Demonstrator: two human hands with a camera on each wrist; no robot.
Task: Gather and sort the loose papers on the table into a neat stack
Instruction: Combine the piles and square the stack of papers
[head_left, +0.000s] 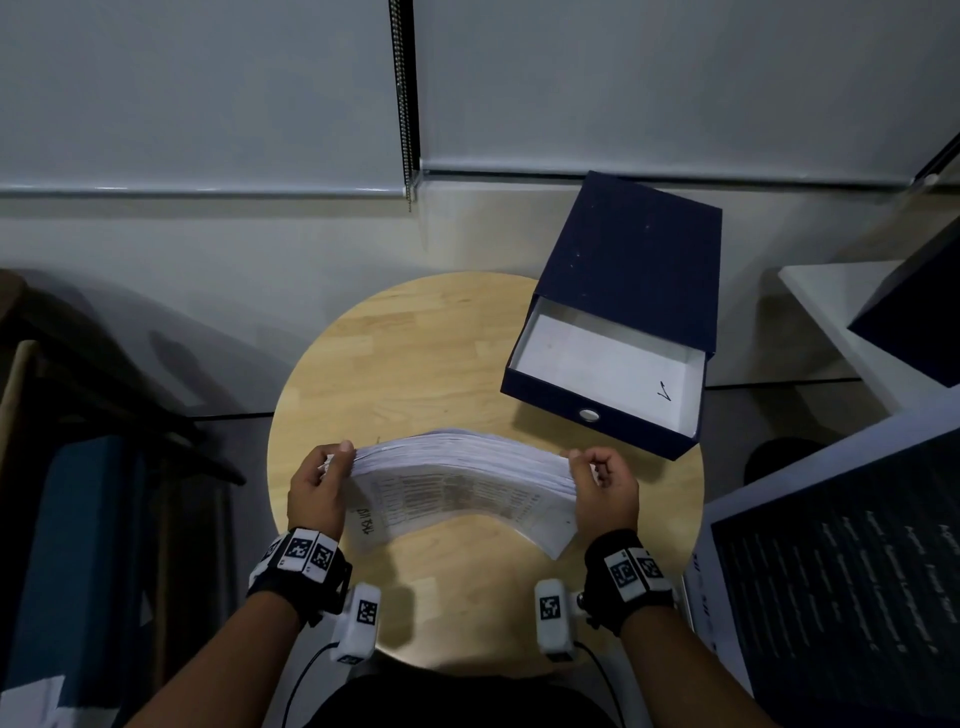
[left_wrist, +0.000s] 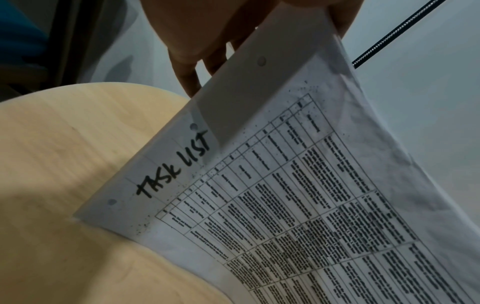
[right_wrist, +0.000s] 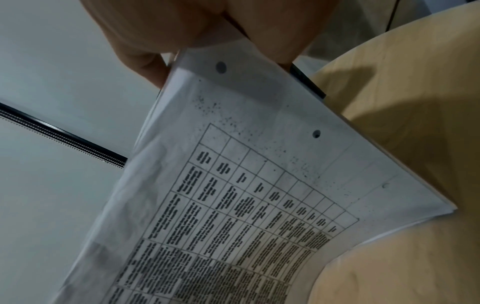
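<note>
The left hand (head_left: 317, 488) grips one short end of the stack of papers (head_left: 462, 483), thumb on top and fingers curled beneath; the right hand (head_left: 605, 491) grips the opposite end the same way. Between them the stack stands on its long edge over the near half of the round wooden table (head_left: 415, 364), bowed upward in the middle. Its front sheet carries a printed grid and a handwritten "TASK LIST" heading, clear in the left wrist view.

By the look of it, the gathering is done: no loose sheet shows elsewhere on the table, and all the papers seem to be in this one bundle. What seems left is squaring the edges, which still fan slightly along the top, then laying the stack flat. Whether any sorting by content has been done cannot be told.

Count: two hands, one stack whose sheets are too many and too tightly packed to number, and one table. At the table's far right edge sits one dark blue drawer box (head_left: 623, 312), its drawer pulled open toward the stack, with a white interior.
</note>
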